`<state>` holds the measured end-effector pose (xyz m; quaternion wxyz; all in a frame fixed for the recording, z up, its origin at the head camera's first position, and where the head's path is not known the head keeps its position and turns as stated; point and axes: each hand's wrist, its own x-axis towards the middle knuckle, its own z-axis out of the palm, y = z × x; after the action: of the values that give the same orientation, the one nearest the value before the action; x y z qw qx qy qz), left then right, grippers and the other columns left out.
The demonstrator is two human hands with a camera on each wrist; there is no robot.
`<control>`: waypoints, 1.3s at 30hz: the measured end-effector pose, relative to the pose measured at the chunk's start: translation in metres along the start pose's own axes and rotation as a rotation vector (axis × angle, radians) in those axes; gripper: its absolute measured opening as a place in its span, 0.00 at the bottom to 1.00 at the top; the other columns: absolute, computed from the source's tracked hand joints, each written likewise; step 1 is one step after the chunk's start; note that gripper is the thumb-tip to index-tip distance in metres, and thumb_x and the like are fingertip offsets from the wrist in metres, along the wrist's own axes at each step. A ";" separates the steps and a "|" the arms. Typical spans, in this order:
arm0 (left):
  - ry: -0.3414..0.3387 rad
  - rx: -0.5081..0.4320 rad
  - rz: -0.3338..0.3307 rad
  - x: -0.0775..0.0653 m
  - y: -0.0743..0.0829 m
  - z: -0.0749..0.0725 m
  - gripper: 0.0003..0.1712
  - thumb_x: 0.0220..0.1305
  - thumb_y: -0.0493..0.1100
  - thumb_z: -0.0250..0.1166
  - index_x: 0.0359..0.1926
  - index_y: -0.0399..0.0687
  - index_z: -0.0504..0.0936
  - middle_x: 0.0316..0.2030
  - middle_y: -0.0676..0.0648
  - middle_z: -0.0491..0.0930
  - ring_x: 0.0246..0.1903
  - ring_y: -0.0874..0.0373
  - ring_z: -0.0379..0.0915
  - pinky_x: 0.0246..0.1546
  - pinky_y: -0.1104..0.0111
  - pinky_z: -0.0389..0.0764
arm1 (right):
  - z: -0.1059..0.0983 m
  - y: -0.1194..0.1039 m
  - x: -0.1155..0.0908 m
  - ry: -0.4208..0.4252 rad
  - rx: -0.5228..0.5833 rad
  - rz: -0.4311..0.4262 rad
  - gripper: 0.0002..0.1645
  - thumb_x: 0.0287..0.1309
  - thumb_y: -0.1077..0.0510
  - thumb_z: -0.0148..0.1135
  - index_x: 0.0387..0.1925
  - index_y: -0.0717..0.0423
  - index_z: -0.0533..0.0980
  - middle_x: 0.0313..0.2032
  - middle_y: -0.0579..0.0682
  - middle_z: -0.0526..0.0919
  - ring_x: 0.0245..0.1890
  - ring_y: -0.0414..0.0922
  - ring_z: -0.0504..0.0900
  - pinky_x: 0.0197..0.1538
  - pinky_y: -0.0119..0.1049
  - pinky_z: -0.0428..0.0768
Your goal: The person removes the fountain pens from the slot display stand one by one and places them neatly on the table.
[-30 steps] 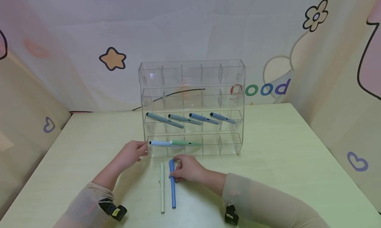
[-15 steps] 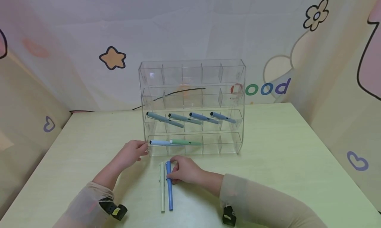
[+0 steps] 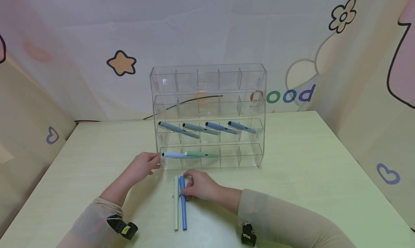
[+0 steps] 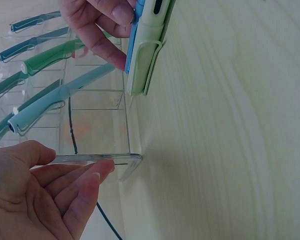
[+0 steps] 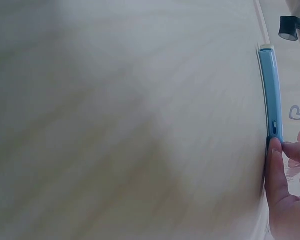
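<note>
In the head view my right hand (image 3: pixel 202 185) pinches the blue pen (image 3: pixel 183 212) near its capped end, on the table. Close along its left side lies a pale green pen (image 3: pixel 176 204); its clip shows in the left wrist view. My left hand (image 3: pixel 142 167) holds the lower left side edge of a clear acrylic pen rack (image 3: pixel 207 68), thumb on one side and fingers on the other. The rack's bottom tier holds a light blue pen (image 3: pixel 173 155) and a green pen (image 3: pixel 201 154). The right wrist view shows the blue pen (image 5: pixel 271 90) between thumb and fingers.
One tier up, several blue and teal pens (image 3: pixel 221 127) lean in the rack's compartments. The pale wooden table (image 3: pixel 311 161) spreads to both sides. A printed cloth backdrop (image 3: pixel 201 32) stands behind it. Black wrist cameras (image 3: pixel 249 234) are strapped to both sleeves.
My right hand has slid the blue pen left, bringing it close against the pale green pen. The left hand keeps its place at the rack's edge.
</note>
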<state>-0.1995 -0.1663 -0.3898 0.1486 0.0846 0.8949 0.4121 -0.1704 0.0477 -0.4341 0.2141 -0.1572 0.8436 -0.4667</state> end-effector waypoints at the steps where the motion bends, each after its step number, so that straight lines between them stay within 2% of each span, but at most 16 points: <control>1: 0.000 0.000 -0.001 0.000 0.000 0.000 0.21 0.71 0.39 0.44 0.53 0.25 0.73 0.54 0.29 0.71 0.50 0.40 0.74 0.40 0.57 0.80 | 0.000 0.000 0.000 -0.001 0.000 -0.001 0.33 0.49 0.64 0.69 0.56 0.68 0.67 0.20 0.46 0.79 0.19 0.41 0.80 0.25 0.27 0.74; 21: -0.005 -0.005 -0.005 0.000 0.000 0.000 0.21 0.71 0.39 0.45 0.52 0.25 0.73 0.55 0.28 0.70 0.50 0.40 0.74 0.40 0.57 0.80 | 0.001 -0.004 -0.003 0.007 0.016 0.023 0.34 0.49 0.64 0.69 0.57 0.67 0.66 0.20 0.46 0.78 0.19 0.41 0.81 0.27 0.28 0.75; 26: -0.010 -0.009 -0.002 0.000 0.000 0.001 0.22 0.71 0.39 0.45 0.54 0.24 0.71 0.55 0.28 0.70 0.51 0.40 0.73 0.40 0.56 0.80 | -0.005 -0.005 -0.007 0.016 0.012 0.023 0.35 0.49 0.63 0.69 0.58 0.68 0.66 0.21 0.45 0.79 0.20 0.42 0.81 0.32 0.29 0.77; 29: -0.011 -0.010 0.001 0.000 0.000 0.001 0.22 0.72 0.39 0.45 0.55 0.23 0.70 0.54 0.28 0.70 0.51 0.40 0.73 0.40 0.56 0.80 | -0.011 -0.004 -0.010 0.030 0.028 0.020 0.34 0.50 0.63 0.68 0.58 0.67 0.66 0.23 0.46 0.79 0.21 0.43 0.82 0.32 0.30 0.78; 36: -0.011 -0.016 0.003 0.002 -0.003 0.001 0.22 0.71 0.39 0.44 0.57 0.23 0.69 0.55 0.28 0.70 0.51 0.40 0.73 0.41 0.56 0.80 | -0.032 0.008 -0.017 0.031 0.118 -0.061 0.28 0.54 0.62 0.65 0.56 0.66 0.70 0.33 0.47 0.79 0.30 0.42 0.83 0.34 0.32 0.79; 39: -0.008 -0.012 0.006 0.002 -0.004 0.002 0.22 0.71 0.39 0.45 0.56 0.24 0.70 0.55 0.28 0.70 0.51 0.40 0.73 0.41 0.56 0.80 | -0.042 0.013 -0.019 0.030 0.107 -0.120 0.25 0.55 0.61 0.64 0.54 0.66 0.72 0.36 0.47 0.80 0.33 0.42 0.82 0.38 0.30 0.77</control>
<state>-0.2011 -0.1669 -0.3939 0.1513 0.0879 0.8915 0.4178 -0.1763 0.0937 -0.4214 0.1810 -0.1888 0.8097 -0.5253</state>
